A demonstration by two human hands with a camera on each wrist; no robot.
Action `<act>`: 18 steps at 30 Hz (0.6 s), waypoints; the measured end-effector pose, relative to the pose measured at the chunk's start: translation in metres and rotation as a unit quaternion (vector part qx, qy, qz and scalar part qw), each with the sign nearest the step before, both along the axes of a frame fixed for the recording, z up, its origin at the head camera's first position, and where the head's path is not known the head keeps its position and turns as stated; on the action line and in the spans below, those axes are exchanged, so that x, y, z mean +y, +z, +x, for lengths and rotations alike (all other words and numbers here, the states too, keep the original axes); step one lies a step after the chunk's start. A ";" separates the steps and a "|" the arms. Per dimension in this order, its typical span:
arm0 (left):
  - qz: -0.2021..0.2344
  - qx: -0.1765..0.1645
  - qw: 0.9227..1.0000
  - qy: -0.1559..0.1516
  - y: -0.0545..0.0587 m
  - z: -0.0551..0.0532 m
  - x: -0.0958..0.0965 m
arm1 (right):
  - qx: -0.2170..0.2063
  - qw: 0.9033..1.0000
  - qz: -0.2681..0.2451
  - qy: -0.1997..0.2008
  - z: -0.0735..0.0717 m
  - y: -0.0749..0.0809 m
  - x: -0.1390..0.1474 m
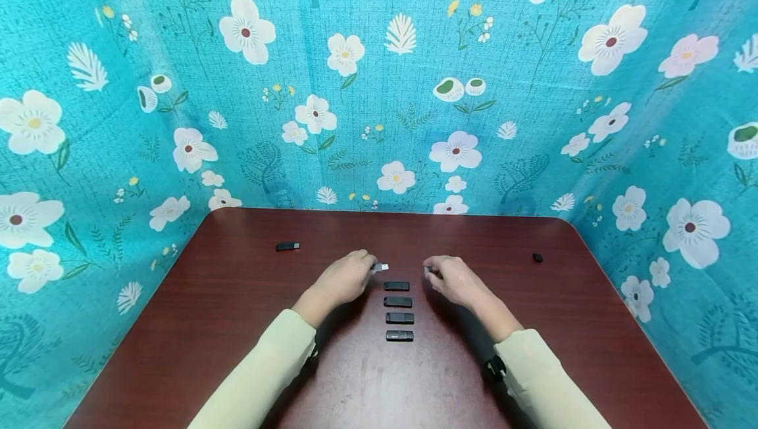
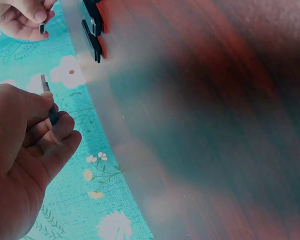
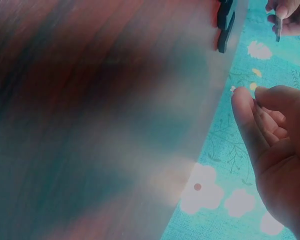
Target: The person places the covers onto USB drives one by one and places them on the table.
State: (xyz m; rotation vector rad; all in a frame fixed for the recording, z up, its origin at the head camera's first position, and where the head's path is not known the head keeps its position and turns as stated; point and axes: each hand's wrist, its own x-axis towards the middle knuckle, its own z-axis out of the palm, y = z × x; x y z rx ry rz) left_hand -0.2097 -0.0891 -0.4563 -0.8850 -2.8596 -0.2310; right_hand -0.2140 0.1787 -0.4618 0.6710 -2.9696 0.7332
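My left hand (image 1: 345,277) pinches a USB flash drive (image 1: 380,267) whose bare metal plug points right, toward the other hand. In the left wrist view, that drive (image 2: 51,107) sits between thumb and curled fingers. Across a gap, my right hand (image 1: 454,279) pinches a small dark cap (image 2: 42,28), seen best in the left wrist view; the right wrist view hides it behind the fingertips. Drive and cap are apart. Between the forearms lies a column of several black USB flash drives (image 1: 398,302), each lying sideways on the table.
A black flash drive (image 1: 287,246) with its plug showing lies at the table's back left. At the right lies a small black cap (image 1: 537,258). The dark red table (image 1: 237,324) ends at a flowered blue curtain (image 1: 367,106).
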 end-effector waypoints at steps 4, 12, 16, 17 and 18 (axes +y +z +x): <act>0.001 -0.006 1.000 -0.001 0.001 0.001 0.003 | 0.017 1.000 0.000 0.010 0.001 0.001 -0.004; 0.008 0.012 1.000 -0.027 0.000 0.003 0.007 | 0.026 1.000 0.001 0.014 0.004 0.001 -0.013; 0.013 0.018 0.999 -0.035 0.002 0.005 0.011 | 0.027 1.000 -0.004 0.017 0.006 0.002 -0.018; 0.013 0.016 0.999 -0.035 0.002 0.005 0.012 | 0.027 0.999 -0.005 0.019 0.006 0.002 -0.019; 0.013 0.014 0.999 -0.035 0.003 0.006 0.012 | 0.027 0.999 -0.006 0.022 0.007 0.003 -0.020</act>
